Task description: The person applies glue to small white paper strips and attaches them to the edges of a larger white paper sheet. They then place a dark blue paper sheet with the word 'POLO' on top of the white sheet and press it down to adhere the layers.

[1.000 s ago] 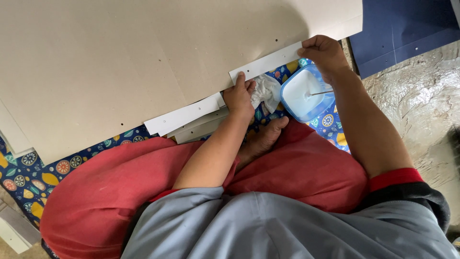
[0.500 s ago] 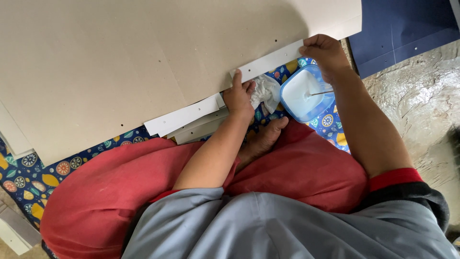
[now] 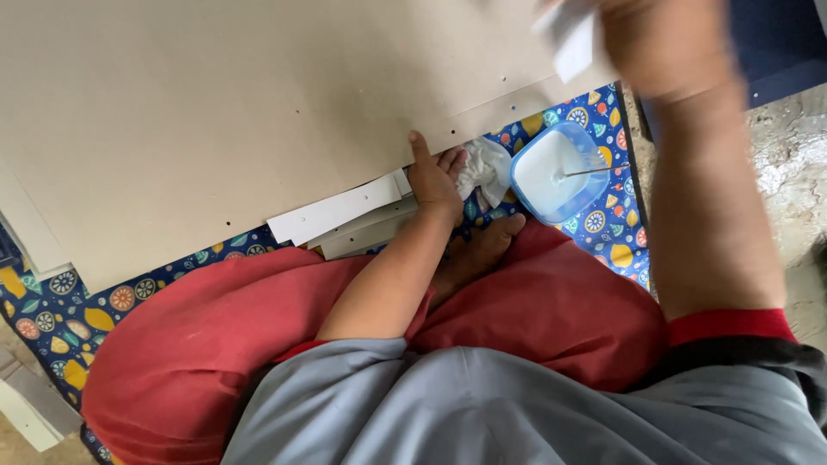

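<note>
Two hands, one strip lifted off the board

Two hands are at work over a large beige board (image 3: pixel 241 112) that lies across a patterned blue mat (image 3: pixel 594 220); half a second earlier the right hand pressed a white strip flat along the board's near edge, and now the right hand (image 3: pixel 668 43) is raised toward the top right corner of the view, blurred, closed on a white strip (image 3: pixel 573 39) that hangs clear of the board; the near edge where the strip lay now shows bare, with a row of small holes. The left hand (image 3: pixel 433 176) has kept its place at the board's near edge, fingers spread and pressing flat, gripping nothing; just beside it lies a crumpled white cloth (image 3: pixel 484 168). More white strips (image 3: pixel 336 211) poke out from under the board's near edge, left of that hand. A blue tub of white paste (image 3: pixel 556 172) with a thin stick in it sits on the mat near the board's near right corner. By my judgement the strip has come off the edge it was being fitted to.
</note>
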